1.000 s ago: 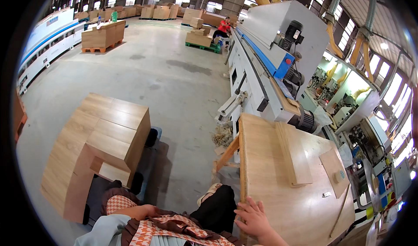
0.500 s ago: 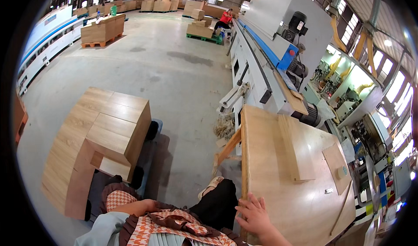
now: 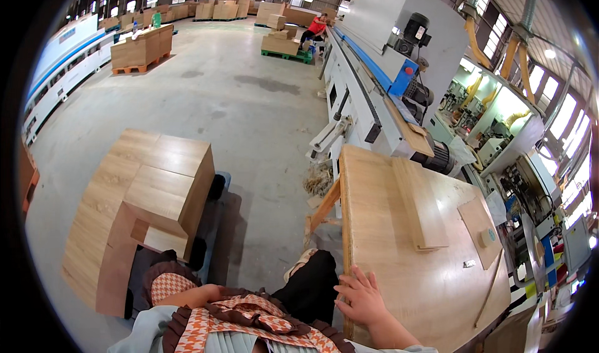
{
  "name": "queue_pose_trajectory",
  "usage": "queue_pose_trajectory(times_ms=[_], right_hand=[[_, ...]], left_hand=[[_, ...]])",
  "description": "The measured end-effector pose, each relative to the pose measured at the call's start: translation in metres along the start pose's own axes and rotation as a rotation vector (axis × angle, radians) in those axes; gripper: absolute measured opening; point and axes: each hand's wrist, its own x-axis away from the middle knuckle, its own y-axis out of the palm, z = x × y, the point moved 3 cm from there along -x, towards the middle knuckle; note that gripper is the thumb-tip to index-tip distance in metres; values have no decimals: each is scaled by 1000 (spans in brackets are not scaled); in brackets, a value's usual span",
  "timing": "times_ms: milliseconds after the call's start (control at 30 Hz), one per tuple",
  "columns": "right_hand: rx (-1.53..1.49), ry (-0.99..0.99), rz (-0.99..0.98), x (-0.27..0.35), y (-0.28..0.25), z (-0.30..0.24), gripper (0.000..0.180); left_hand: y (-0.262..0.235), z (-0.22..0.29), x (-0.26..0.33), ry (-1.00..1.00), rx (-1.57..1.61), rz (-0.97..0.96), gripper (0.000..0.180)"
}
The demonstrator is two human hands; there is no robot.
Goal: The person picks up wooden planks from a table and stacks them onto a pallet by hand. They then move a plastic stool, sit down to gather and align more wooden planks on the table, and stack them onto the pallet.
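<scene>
1. Head view, the work in hand: a worker's right hand (image 3: 362, 300) rests flat on the near left edge of a wooden counter (image 3: 380, 228), its fingers (image 3: 357, 279) spread and clamped on nothing. The left hand is hidden behind a houndstooth-trimmed sleeve (image 3: 168, 287), so how its fingers stand cannot be told.

2. Head view, progress: judging by the scene, little is underway. A narrow wooden board (image 3: 419, 203) lies untouched on the counter, well apart from the right hand, with a smaller panel (image 3: 479, 228) near the right edge and a thin strip (image 3: 490, 287) beside it. Nothing is being fed into the long edge-banding machine (image 3: 387, 59) beyond the counter.

3. Head view, orientation: the narrow board's long axis runs away from the worker, its far end pointing towards the machine, roughly parallel with the counter's left edge.

4. Head view, surroundings: a stack of wood-grain panels (image 3: 143, 197) stands on the floor to the worker's left; another person in red (image 3: 315, 28) sits by pallets far off.
</scene>
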Motion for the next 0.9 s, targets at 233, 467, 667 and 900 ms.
queue_pose_trajectory(times_ms=[233, 467, 667, 900], right_hand=[[32, 25, -47, 1, 3, 1, 34], [36, 55, -45, 3, 2, 6, 32], [42, 37, -98, -2, 0, 2, 34], [46, 45, -106, -2, -4, 0, 33]], left_hand=[[18, -21, -5, -15, 80, 68, 56], [-18, 26, 21, 146, 103, 40, 53], [-18, 33, 7, 29, 0, -91, 52], [3, 46, -66, 217, -365, -285, 54]])
